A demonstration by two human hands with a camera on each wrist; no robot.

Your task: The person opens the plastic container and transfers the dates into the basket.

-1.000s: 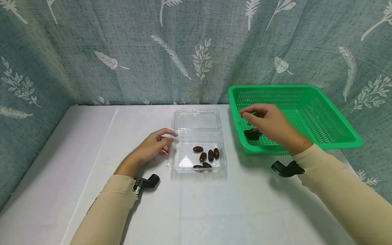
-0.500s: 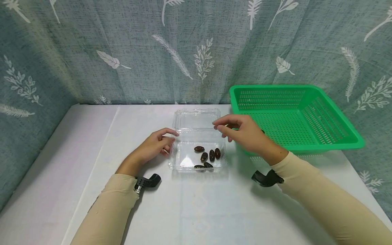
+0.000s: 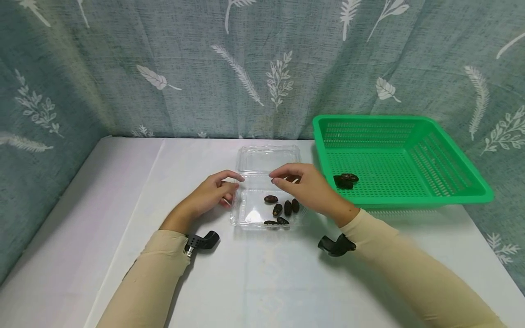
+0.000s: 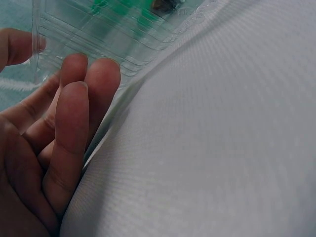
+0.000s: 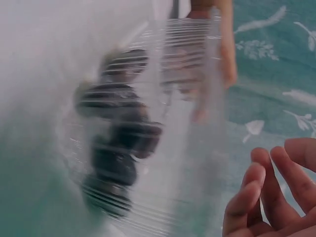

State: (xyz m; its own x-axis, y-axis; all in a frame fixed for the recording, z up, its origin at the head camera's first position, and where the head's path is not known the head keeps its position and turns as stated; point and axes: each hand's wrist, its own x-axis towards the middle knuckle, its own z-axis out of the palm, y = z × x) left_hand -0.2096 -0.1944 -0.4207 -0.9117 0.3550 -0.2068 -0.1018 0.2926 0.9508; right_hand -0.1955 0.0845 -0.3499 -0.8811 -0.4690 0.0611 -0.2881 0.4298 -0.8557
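A clear plastic clamshell box (image 3: 245, 209) lies opened flat on the white table, lid towards the curtain. Several dark brown dates (image 3: 277, 209) lie in its tray, mostly on the right side. My left hand (image 3: 209, 196) is at the box's left edge, index finger reaching over the rim; in the left wrist view, the fingertips (image 4: 71, 106) are right at the ribbed wall. Above the box hovers my right hand (image 3: 309, 187), thumb and index finger pinching a date that is mostly hidden. The right wrist view shows the fingers (image 5: 259, 182) higher than the box.
A green perforated basket (image 3: 410, 200) stands at the right, close beside the box. A few more dates (image 3: 346, 180) lie in its near left corner. A patterned grey-green curtain (image 3: 184, 109) hangs along the table's far edge.
My right hand has moved left from over the basket to over the box, uncovering the dates in the basket. The left hand has stayed at the box's edge.
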